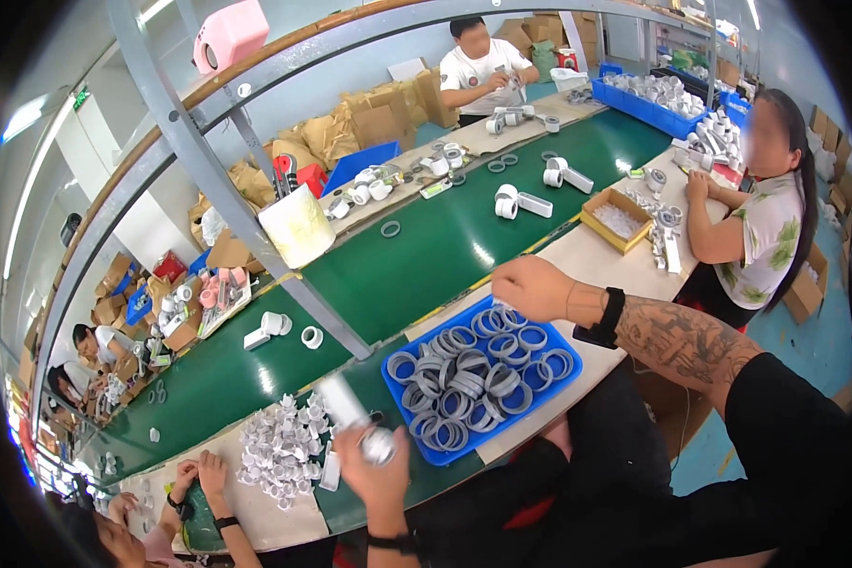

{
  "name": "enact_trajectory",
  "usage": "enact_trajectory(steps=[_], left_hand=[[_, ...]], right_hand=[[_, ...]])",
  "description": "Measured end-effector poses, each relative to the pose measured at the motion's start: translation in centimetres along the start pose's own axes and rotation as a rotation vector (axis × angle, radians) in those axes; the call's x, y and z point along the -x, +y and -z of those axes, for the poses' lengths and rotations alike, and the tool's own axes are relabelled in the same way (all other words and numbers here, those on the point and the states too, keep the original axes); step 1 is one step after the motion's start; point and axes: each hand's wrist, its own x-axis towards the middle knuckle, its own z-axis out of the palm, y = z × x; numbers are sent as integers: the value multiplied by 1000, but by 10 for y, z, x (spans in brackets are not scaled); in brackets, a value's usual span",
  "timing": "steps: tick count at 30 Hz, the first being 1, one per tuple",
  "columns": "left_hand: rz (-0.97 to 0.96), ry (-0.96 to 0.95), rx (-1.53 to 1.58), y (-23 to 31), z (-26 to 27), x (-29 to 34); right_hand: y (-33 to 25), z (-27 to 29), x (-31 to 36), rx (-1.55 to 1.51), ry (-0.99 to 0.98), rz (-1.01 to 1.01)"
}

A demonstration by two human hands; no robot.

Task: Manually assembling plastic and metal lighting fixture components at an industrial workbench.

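Note:
My left hand (373,478) is closed around a white plastic device with a round head and a flat handle (343,399); motion blurs both. The device sits just left of a blue tray (410,428) filled with grey rings (466,381). Over the tray's far right corner is my right hand (537,289), its fingers bent down and pressed together. Whatever those fingertips hold, if anything, is hidden. Left of my left hand lies a heap of small white plastic parts (279,450) on the bench.
A green conveyor belt (417,270) runs across, carrying white devices (523,202) and loose rings. A grey metal post (322,317) rises beyond the tray. Co-workers sit at far side, right and lower left. A yellow-edged box (617,220) of small clear parts stands to the right.

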Motion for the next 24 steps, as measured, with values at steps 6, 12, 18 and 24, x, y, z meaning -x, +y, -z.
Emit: enact_trajectory(steps=[6,12,18,24], left_hand=[[224,282,-328,-80,30,78],[190,222,-485,-97,31,86],[224,240,-462,-105,27,82],[137,254,-379,-35,26,62]], right_hand=[[80,-81,-67,-569,-181,-792],[65,-143,-122,-819,23,-785],[-11,-159,-67,-380,-95,-69],[-141,-108,22,-193,-367,697]])
